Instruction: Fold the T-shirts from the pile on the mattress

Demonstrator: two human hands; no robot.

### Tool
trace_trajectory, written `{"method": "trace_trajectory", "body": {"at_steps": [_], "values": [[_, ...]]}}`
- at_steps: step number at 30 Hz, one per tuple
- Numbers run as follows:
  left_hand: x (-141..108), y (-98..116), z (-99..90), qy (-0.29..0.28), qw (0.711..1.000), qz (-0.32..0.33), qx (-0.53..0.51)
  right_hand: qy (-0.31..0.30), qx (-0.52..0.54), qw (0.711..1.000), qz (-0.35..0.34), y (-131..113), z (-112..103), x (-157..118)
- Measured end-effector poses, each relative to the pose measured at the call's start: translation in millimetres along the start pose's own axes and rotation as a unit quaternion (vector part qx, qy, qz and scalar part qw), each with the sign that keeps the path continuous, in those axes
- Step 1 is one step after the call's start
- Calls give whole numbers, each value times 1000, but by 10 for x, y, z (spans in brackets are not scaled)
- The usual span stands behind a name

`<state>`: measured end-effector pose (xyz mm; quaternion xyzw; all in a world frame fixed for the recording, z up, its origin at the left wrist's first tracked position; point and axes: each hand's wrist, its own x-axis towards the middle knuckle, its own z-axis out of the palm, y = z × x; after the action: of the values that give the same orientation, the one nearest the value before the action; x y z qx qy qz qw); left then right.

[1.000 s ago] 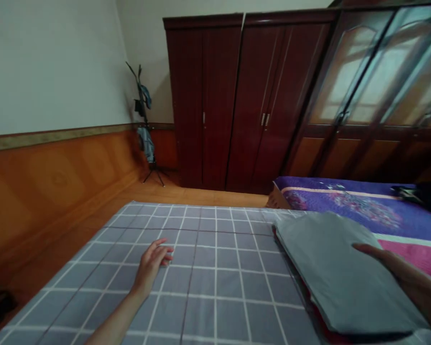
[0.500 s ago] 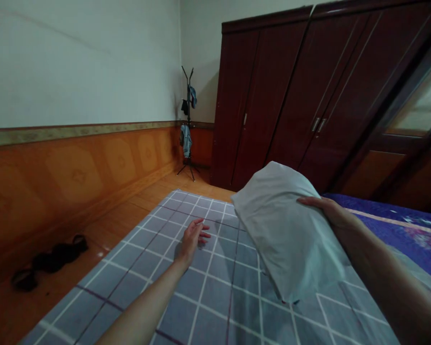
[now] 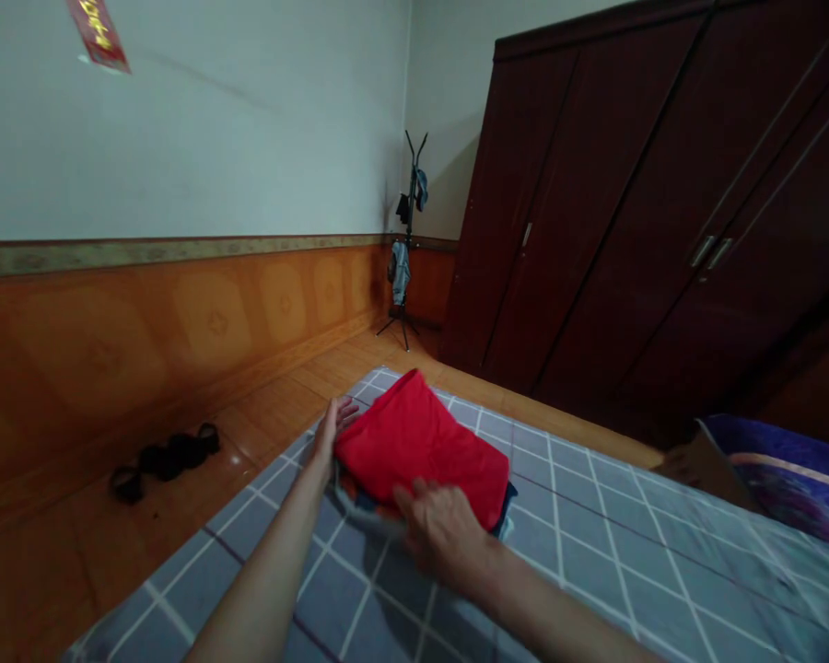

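A piece of folded red cloth (image 3: 425,451) lies on top of a small stack of folded clothes (image 3: 507,506) on the checked grey bed sheet (image 3: 580,543). Darker and pale layers peek out below the red one. My left hand (image 3: 332,428) rests against the stack's left side, its fingers stretched out and apart. At the near edge, my right hand (image 3: 442,529) is curled over the stack with one finger along the red cloth. Its other fingers are partly hidden under the hand.
Black straps or footwear (image 3: 166,460) lie on the tiled floor at left. A coat stand (image 3: 409,239) stands in the corner beside the dark red wardrobe (image 3: 594,203). At right are a cardboard box (image 3: 722,465) and purple patterned fabric (image 3: 788,460).
The white cloth my right hand held up at right is no longer visible there. The red-topped stack now lies between my hands, my right hand has moved left, and the view has turned left.
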<state>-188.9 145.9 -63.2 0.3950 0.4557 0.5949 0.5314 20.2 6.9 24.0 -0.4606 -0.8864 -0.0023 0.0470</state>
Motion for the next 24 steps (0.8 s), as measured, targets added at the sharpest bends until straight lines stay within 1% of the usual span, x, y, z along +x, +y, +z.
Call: {"method": "trace_trajectory", "body": {"at_steps": [1,2,4,6,8,9,11,13,15,20,22,24], "values": [[22,2,-93,5,1000,-5,6,-19,24,999,-11,-63,121,-40],[35,0,-165,9,1000,-9,9,-35,50,998,-14,-85,185,-65],[43,-12,-242,7,1000,-11,18,-43,107,993,6,-11,166,-55],[42,-26,-239,-7,999,-5,33,-10,142,988,53,177,46,33],[47,-36,-196,-28,998,4,50,41,148,982,108,405,-50,165],[53,-39,-174,-40,998,7,57,59,147,979,131,511,-67,238],[71,-47,-147,-60,996,9,65,68,156,975,145,671,-33,395],[94,-59,-148,-73,995,8,66,57,171,975,126,737,50,569],[115,-73,-166,-85,994,6,62,47,177,978,98,712,133,765],[151,-105,-204,-102,993,11,49,28,155,987,14,461,226,1221],[164,-117,-203,-101,994,17,45,21,140,990,-13,373,244,1329],[181,-128,-198,-98,994,20,42,17,131,991,-30,321,266,1381]]}}
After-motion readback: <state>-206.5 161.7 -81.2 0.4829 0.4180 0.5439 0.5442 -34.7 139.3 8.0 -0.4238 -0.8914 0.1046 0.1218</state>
